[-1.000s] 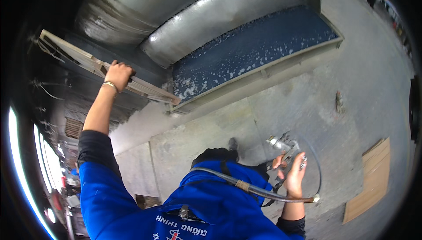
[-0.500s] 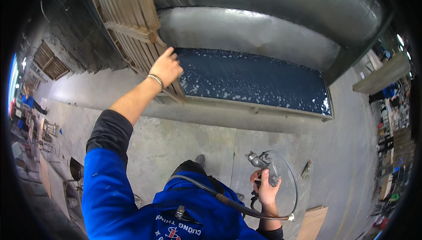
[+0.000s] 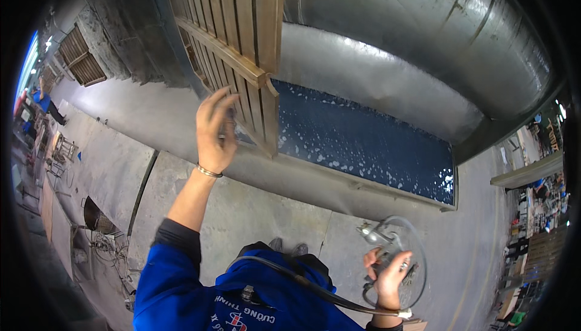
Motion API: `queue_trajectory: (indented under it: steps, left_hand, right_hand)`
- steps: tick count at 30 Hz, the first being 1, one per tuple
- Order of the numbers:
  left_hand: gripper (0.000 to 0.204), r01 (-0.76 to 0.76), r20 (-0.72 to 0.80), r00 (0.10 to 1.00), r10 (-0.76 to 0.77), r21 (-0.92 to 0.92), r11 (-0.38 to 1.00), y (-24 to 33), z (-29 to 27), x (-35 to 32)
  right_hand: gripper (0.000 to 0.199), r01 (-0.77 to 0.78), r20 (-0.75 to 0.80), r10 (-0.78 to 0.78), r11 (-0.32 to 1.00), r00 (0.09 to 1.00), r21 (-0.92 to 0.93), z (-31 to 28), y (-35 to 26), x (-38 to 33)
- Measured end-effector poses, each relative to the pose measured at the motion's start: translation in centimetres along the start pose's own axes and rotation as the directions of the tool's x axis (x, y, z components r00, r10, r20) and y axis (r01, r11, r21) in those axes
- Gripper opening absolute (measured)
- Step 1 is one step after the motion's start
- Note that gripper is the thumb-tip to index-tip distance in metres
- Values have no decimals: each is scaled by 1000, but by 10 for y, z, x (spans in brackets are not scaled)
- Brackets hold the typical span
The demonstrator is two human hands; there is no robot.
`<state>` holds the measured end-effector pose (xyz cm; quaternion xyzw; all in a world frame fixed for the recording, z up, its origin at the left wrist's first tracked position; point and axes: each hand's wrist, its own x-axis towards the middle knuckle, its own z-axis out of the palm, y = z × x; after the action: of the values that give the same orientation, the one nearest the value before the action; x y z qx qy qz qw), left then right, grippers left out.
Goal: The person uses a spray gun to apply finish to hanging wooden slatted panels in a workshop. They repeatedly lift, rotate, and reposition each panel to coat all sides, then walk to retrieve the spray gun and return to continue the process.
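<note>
A slatted wooden panel [image 3: 233, 19] hangs upright at the far left of the trough, with a crossbar running over its slats. My left hand [image 3: 216, 131] is raised just in front of the panel's lower part, fingers apart and slightly blurred, gripping nothing that I can see. Low on the right, my right hand [image 3: 390, 273] is wrapped around the handle of a metal spray gun [image 3: 382, 240]. A thin grey hose [image 3: 423, 258] loops from the gun, and a thicker hose [image 3: 315, 284] crosses my body towards that wrist.
Beyond my hands lies a long trough [image 3: 375, 187] of dark blue liquid with white foam. Curved sheet metal [image 3: 387, 76] rises behind it. A woven basket [image 3: 97, 216] and tangled hoses lie at the left. Another person [image 3: 47, 104] stands far left.
My left hand has come off the panel's edge and its fingers have opened. The panel now shows more of its slatted face. The view has turned; the right hand still holds the spray gun.
</note>
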<state>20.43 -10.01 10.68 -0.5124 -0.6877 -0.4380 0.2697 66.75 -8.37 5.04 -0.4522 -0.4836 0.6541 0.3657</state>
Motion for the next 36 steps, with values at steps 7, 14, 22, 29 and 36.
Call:
queue_trajectory:
  steps: [7, 14, 22, 29, 36]
  left_hand:
    - [50, 480, 3, 875, -485, -143, 865, -58, -9, -75]
    - [56, 521, -10, 850, -527, -131, 843, -47, -29, -77]
    - [58, 525, -2, 851, -525, -27, 851, -54, -81, -92]
    - [56, 442, -118, 893, -435, 41, 896, -137, -144, -16]
    - [74, 479, -171, 861, -478, -44, 877, -302, -158, 88]
  right_hand:
    - [109, 439, -36, -439, 898, 898, -14, 4, -108, 18]
    - [103, 738, -96, -736, 646, 670, 196, 0, -208, 44]
    - [99, 657, -82, -652, 742, 754, 137, 9, -176, 74]
    - [70, 239, -359, -203, 969, 911, 58, 37, -52, 68]
    - [65, 116, -508, -91, 993, 857, 18, 134, 9, 41]
